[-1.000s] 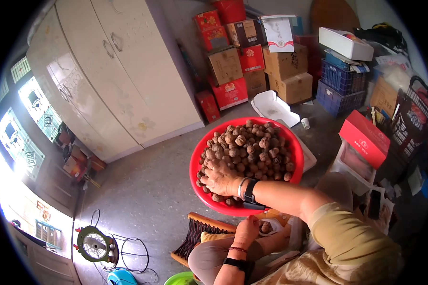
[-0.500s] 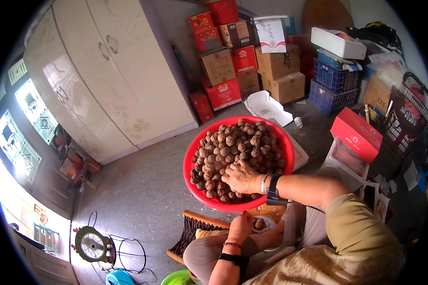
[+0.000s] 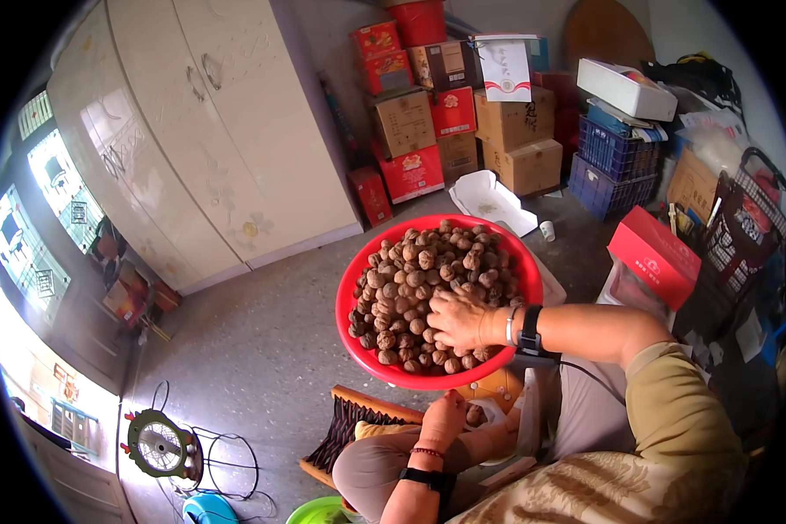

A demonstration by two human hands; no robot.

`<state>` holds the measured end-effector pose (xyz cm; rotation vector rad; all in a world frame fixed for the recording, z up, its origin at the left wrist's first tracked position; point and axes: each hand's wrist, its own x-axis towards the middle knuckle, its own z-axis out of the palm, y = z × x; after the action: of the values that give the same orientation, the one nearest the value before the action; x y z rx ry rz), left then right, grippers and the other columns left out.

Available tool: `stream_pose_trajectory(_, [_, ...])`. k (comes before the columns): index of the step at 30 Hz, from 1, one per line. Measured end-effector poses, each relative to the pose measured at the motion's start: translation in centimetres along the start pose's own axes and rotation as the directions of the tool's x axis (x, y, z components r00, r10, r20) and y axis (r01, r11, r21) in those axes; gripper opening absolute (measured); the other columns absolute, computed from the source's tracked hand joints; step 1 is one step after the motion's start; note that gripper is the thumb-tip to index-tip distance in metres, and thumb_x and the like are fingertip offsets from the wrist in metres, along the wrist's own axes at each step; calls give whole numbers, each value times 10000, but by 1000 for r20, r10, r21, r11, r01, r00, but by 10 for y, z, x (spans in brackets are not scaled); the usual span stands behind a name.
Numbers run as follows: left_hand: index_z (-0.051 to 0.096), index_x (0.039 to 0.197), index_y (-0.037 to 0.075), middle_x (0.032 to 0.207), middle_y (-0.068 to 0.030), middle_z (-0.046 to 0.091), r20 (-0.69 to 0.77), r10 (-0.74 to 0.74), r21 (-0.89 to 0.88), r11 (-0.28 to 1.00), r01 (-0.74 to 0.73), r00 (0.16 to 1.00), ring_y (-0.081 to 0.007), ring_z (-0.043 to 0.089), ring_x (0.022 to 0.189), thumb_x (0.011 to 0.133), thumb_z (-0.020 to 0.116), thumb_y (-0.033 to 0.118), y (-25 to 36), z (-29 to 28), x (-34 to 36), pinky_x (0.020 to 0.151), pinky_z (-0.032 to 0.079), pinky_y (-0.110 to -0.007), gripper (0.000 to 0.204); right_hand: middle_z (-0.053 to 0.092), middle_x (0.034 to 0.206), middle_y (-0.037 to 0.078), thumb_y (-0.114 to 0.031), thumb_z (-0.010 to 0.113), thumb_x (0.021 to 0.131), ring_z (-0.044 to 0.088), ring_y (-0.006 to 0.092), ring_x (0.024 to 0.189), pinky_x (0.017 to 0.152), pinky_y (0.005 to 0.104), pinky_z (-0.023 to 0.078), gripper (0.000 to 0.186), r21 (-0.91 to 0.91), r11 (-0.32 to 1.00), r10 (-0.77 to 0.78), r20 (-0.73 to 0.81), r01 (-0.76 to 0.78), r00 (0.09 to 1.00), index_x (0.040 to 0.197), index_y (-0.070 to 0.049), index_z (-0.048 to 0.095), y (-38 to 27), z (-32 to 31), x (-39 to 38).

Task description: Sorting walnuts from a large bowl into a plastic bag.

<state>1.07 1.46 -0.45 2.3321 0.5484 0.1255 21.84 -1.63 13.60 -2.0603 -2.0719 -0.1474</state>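
A wide red plastic basin (image 3: 348, 325) is heaped with brown walnuts (image 3: 406, 284). On the right side of the heap lies my right hand (image 3: 459, 320), fingers apart and reaching down over the nuts; no walnut shows clearly gripped in it. My left hand (image 3: 445, 417) is closed, low in front of the basin's near rim. What its fingers hold, if anything, is hidden. Just right of it, a pale plastic bag (image 3: 498, 407) has a few walnuts inside, partly covered by my arm. Each wrist carries a black band.
Left of my knees stands a low wooden seat (image 3: 377, 397) with dark woven cords. A green basin (image 3: 319, 511) and a small fan (image 3: 160, 444) are at lower left. Cardboard boxes (image 3: 406, 120) and blue crates (image 3: 616, 166) line the back; a red box (image 3: 655, 256) sits at right.
My right hand has shifted right and slightly up across the walnuts, its fingers spreading more. My left hand stays near the same place. The whole view has tilted slightly.
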Motion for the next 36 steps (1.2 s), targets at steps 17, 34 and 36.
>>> stream_pose_trajectory(17, [628,932,33,857,-269,669,10,24,-27,999,-23,1000,-455,655,841,939,544,237,6,-5,1,727,524,-550,221,506,1433,129,-636,574,842,332,368,1423,1116,760,5,586,-19,930,368,-10,-368,930,1289,-261,627,26,16,153])
stream_pose_trajectory(34, [641,937,36,852,-263,673,-35,59,-52,997,-61,998,-449,660,824,941,546,212,-4,-1,2,724,530,-534,200,659,1070,61,-500,613,823,579,306,1154,1088,685,228,318,28,940,341,-93,-340,935,934,-217,707,13,22,98])
stream_pose_trajectory(36, [645,929,37,846,-263,673,-35,60,-44,997,-62,998,-451,660,816,937,543,208,-2,-1,2,719,529,-536,200,654,1042,55,-487,624,806,582,289,1143,1043,657,286,306,34,936,353,-107,-352,929,895,-207,710,14,23,89])
